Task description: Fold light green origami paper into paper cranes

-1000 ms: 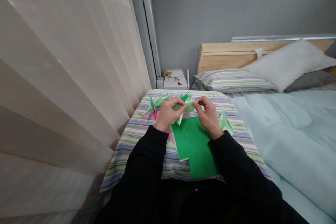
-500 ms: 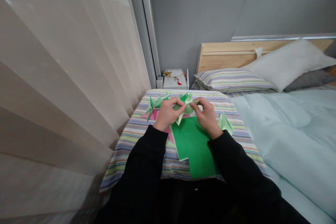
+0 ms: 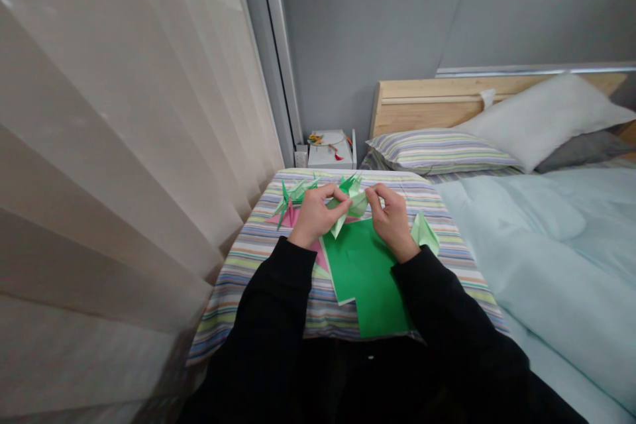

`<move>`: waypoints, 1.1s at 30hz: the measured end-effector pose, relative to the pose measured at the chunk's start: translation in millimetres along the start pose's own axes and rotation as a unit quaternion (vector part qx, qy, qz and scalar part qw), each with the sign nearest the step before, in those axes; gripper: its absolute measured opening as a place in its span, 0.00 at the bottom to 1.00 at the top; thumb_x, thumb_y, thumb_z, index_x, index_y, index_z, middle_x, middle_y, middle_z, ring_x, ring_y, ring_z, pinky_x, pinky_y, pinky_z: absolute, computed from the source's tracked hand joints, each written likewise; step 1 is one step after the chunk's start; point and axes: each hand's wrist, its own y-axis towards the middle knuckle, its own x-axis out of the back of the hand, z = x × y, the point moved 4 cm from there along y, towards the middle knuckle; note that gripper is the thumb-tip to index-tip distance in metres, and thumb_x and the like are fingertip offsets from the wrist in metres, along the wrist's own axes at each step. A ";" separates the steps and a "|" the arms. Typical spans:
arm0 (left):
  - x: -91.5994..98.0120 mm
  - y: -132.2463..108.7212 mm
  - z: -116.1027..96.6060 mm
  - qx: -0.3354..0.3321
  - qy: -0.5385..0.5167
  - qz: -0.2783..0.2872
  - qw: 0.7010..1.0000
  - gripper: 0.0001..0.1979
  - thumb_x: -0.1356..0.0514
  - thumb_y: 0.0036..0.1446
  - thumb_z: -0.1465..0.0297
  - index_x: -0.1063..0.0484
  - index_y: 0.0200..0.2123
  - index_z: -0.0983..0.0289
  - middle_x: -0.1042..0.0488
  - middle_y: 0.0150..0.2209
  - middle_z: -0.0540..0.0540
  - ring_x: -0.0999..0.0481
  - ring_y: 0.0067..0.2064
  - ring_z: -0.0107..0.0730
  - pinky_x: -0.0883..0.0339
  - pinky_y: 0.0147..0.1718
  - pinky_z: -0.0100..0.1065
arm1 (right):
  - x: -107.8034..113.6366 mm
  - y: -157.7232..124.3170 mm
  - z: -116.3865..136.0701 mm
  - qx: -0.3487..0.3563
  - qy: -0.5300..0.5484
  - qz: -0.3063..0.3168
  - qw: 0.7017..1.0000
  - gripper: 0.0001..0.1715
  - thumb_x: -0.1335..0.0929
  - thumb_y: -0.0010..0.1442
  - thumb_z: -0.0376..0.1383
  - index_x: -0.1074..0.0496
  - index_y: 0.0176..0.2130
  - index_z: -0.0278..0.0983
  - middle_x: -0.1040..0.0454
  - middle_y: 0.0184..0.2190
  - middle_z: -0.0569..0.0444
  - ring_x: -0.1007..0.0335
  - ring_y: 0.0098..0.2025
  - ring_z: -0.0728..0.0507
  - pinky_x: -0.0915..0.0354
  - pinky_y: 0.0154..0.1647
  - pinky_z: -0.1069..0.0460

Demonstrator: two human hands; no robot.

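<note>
Between my hands is a folded piece of light green origami paper, held above the table. My left hand pinches its left side between thumb and fingers. At its right tip, my right hand is closed in a pinch. Under my hands lie dark green paper sheets, with pink paper showing at their left edge. Folded green paper cranes stand just beyond my left hand, some on pink paper. Another folded light green paper piece rests to the right of my right wrist.
A striped cloth covers the small table. Pleated curtain hangs close on the left. On the right is a bed with a pale blue quilt and a striped pillow. A white cabinet stands behind the table.
My right thumb and fingers have shifted slightly right along the light green paper to its tip, exposing more of it. My left hand keeps its pinch.
</note>
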 end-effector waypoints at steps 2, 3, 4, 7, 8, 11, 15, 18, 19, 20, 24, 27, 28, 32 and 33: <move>-0.1 0.1 -0.2 0.000 -0.001 0.003 1.000 0.07 0.35 0.55 0.70 0.26 0.26 0.62 0.21 0.29 0.51 0.21 0.34 0.35 0.29 0.40 0.39 | 1.5 0.6 -0.2 0.001 0.000 -0.013 1.000 0.19 0.37 0.69 0.42 0.35 0.27 0.40 0.35 0.24 0.57 0.39 0.28 0.45 0.45 0.33 0.49; -0.2 0.2 -0.3 0.000 0.000 0.005 1.000 0.07 0.34 0.55 0.70 0.26 0.25 0.62 0.21 0.29 0.51 0.22 0.34 0.35 0.29 0.40 0.38 | 2.5 0.9 -0.6 0.000 0.000 -0.022 1.000 0.18 0.37 0.70 0.42 0.35 0.27 0.40 0.35 0.24 0.57 0.39 0.28 0.45 0.45 0.33 0.49; -0.2 0.2 -0.5 -0.001 0.001 0.006 1.000 0.07 0.34 0.55 0.70 0.26 0.25 0.62 0.21 0.29 0.51 0.22 0.34 0.35 0.29 0.40 0.38 | 3.8 1.1 -1.1 -0.002 0.001 -0.031 1.000 0.18 0.37 0.70 0.42 0.34 0.28 0.40 0.35 0.24 0.57 0.38 0.28 0.45 0.44 0.33 0.49; 0.3 0.2 -1.5 -0.001 0.002 0.003 1.000 0.07 0.35 0.56 0.71 0.26 0.26 0.62 0.21 0.29 0.51 0.22 0.34 0.35 0.29 0.40 0.38 | 6.9 1.0 -2.1 -0.010 0.010 -0.046 0.999 0.18 0.38 0.71 0.42 0.33 0.29 0.40 0.33 0.25 0.56 0.37 0.29 0.45 0.43 0.34 0.49; 0.7 0.2 -2.0 -0.001 -0.002 -0.001 1.000 0.07 0.35 0.56 0.71 0.26 0.26 0.62 0.21 0.29 0.51 0.21 0.34 0.35 0.29 0.40 0.38 | 7.1 0.8 -1.9 -0.011 0.016 -0.041 0.999 0.18 0.37 0.71 0.42 0.33 0.30 0.40 0.32 0.26 0.56 0.35 0.30 0.44 0.42 0.35 0.49; 2.2 0.6 -3.5 -0.001 -0.024 -0.019 1.000 0.07 0.35 0.57 0.71 0.26 0.26 0.62 0.21 0.29 0.51 0.21 0.34 0.35 0.29 0.40 0.38 | 4.2 -0.3 0.4 -0.004 0.035 0.001 0.999 0.14 0.32 0.66 0.42 0.31 0.30 0.40 0.29 0.27 0.56 0.32 0.32 0.44 0.38 0.38 0.49; 3.2 0.8 -4.3 0.001 -0.042 -0.030 0.999 0.06 0.34 0.57 0.71 0.25 0.27 0.62 0.20 0.31 0.52 0.20 0.37 0.35 0.29 0.42 0.37 | -1.5 -1.6 1.7 -0.001 0.049 0.050 0.998 0.11 0.29 0.64 0.41 0.27 0.31 0.39 0.27 0.28 0.56 0.31 0.32 0.44 0.37 0.37 0.49; 3.0 0.7 -3.6 0.005 -0.043 -0.025 0.999 0.06 0.33 0.57 0.70 0.24 0.28 0.62 0.20 0.31 0.52 0.20 0.37 0.36 0.29 0.42 0.37 | -3.2 -1.8 0.6 -0.004 0.050 0.059 0.997 0.10 0.28 0.63 0.40 0.26 0.32 0.38 0.26 0.27 0.56 0.31 0.31 0.45 0.37 0.37 0.49; 2.9 0.6 -3.2 0.007 -0.043 -0.023 0.999 0.06 0.33 0.57 0.70 0.24 0.28 0.62 0.20 0.31 0.52 0.20 0.37 0.36 0.29 0.42 0.37 | -3.3 -1.9 0.2 -0.005 0.050 0.059 0.997 0.11 0.28 0.63 0.40 0.27 0.31 0.38 0.27 0.27 0.57 0.32 0.31 0.45 0.38 0.36 0.49; 2.9 0.6 -2.9 0.008 -0.042 -0.021 0.999 0.06 0.34 0.57 0.70 0.24 0.28 0.62 0.20 0.31 0.53 0.20 0.37 0.36 0.29 0.42 0.38 | -3.2 -1.9 -0.1 -0.006 0.049 0.059 0.997 0.12 0.28 0.63 0.41 0.27 0.30 0.38 0.27 0.26 0.57 0.32 0.30 0.45 0.38 0.36 0.50; 2.9 0.7 -1.9 0.015 -0.040 -0.014 0.999 0.06 0.34 0.57 0.69 0.23 0.28 0.63 0.20 0.31 0.53 0.20 0.37 0.36 0.30 0.43 0.38 | -2.3 -1.9 -0.1 -0.010 0.047 0.059 0.997 0.15 0.28 0.63 0.41 0.30 0.27 0.39 0.29 0.25 0.58 0.33 0.29 0.45 0.39 0.35 0.50; 2.9 0.9 -1.4 0.019 -0.041 -0.009 0.999 0.06 0.34 0.57 0.68 0.24 0.28 0.63 0.20 0.31 0.53 0.20 0.37 0.36 0.30 0.42 0.38 | -1.8 -2.0 1.0 -0.013 0.045 0.060 0.997 0.17 0.28 0.63 0.43 0.30 0.27 0.39 0.29 0.24 0.58 0.33 0.29 0.45 0.38 0.35 0.49; 2.9 0.9 -1.1 0.021 -0.041 -0.008 0.999 0.07 0.34 0.57 0.68 0.24 0.28 0.63 0.20 0.31 0.53 0.20 0.37 0.36 0.30 0.42 0.38 | -1.7 -2.0 1.5 -0.014 0.044 0.061 0.997 0.17 0.28 0.63 0.44 0.30 0.27 0.39 0.29 0.24 0.57 0.34 0.29 0.45 0.38 0.35 0.49; 3.1 0.9 1.1 0.018 -0.039 -0.005 0.999 0.07 0.34 0.57 0.68 0.24 0.28 0.63 0.20 0.31 0.53 0.20 0.37 0.36 0.29 0.43 0.38 | -1.8 -2.0 3.9 -0.015 0.043 0.066 0.997 0.17 0.28 0.63 0.46 0.29 0.28 0.39 0.28 0.25 0.57 0.33 0.30 0.45 0.38 0.35 0.49; 2.8 0.9 1.7 0.016 -0.039 -0.003 0.999 0.07 0.34 0.57 0.68 0.24 0.28 0.63 0.20 0.31 0.53 0.20 0.37 0.36 0.29 0.43 0.38 | -2.0 -2.0 4.4 -0.015 0.045 0.068 0.997 0.17 0.28 0.64 0.46 0.28 0.29 0.39 0.28 0.25 0.57 0.33 0.30 0.45 0.38 0.36 0.49</move>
